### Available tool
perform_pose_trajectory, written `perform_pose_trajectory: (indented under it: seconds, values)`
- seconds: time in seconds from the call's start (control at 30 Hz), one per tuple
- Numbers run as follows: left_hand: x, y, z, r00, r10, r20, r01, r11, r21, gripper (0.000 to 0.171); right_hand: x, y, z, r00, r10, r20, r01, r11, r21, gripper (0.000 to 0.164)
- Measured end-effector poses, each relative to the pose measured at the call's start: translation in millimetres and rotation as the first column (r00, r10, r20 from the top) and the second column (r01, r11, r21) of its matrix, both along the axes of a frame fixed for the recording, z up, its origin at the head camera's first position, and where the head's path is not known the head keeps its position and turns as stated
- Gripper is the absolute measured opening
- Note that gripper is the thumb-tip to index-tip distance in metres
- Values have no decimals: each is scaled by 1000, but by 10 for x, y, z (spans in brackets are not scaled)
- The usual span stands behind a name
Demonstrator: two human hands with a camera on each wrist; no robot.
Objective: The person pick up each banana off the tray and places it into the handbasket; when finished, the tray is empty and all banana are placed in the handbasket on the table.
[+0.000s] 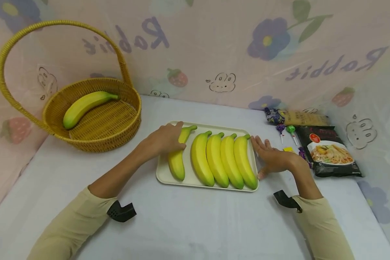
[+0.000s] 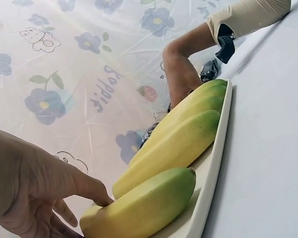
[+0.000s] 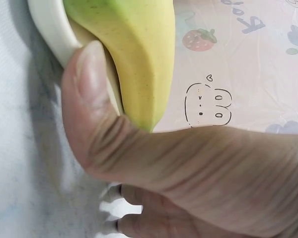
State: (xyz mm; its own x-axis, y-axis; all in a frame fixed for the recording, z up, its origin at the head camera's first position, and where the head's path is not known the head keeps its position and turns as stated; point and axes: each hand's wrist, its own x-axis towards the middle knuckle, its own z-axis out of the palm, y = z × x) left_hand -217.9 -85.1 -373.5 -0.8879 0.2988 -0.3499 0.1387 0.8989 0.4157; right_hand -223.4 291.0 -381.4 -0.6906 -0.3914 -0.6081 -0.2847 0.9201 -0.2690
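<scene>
Head view, mid-frame: left hand (image 1: 167, 139) grasps the leftmost banana (image 1: 177, 167) on the tray (image 1: 189, 176); right hand (image 1: 273, 159), fingers extended, touches its right edge.

The banana (image 1: 176, 166) under my left hand (image 1: 167, 139) has smooth, softly satin skin, and the tray (image 1: 163, 173) at the frame's middle looks like smooth plastic with a dull shine. At upper left the basket (image 1: 100, 144) is woven, ribbed and slightly glossy; at right the packet (image 1: 329, 153) is shiny plastic film. My sleeves (image 1: 325, 224) are matt cloth, the backdrop (image 1: 198, 36) a thin, creased sheet with faint sheen.
</scene>
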Motion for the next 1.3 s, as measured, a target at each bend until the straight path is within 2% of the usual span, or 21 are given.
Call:
perform_pose_trajectory:
  seconds: [0.23, 0.5, 0.6, 0.83, 1.1, 1.3]
  values:
    - [-7, -17, 87, 1000, -11, -19, 10, 1000, -9, 85, 4, -10, 27, 1000, -7, 6, 7, 1000, -1, 145]
    - [-32, -128, 215, 998, -24, -51, 24, 1000, 13, 82, -53, 106, -76, 1000, -12, 5, 12, 998, -57, 148]
    - [-45, -189, 291, 997, -20, -78, 22, 999, 27, 81, -63, 139, -96, 1000, -18, 8, 19, 997, -79, 149]
    - [-20, -385, 495, 984, -5, -177, 23, 995, 98, 67, -19, 52, -24, 999, -37, 19, 38, 998, -40, 148]
    - [90, -644, 737, 965, 69, -253, -28, 987, 161, 70, 20, -8, 17, 1000, -24, 9, 24, 999, -25, 144]
    - [171, -823, 908, 948, 122, -294, -72, 982, 175, 67, 14, 7, 13, 1000, -22, -3, 21, 1000, -14, 146]
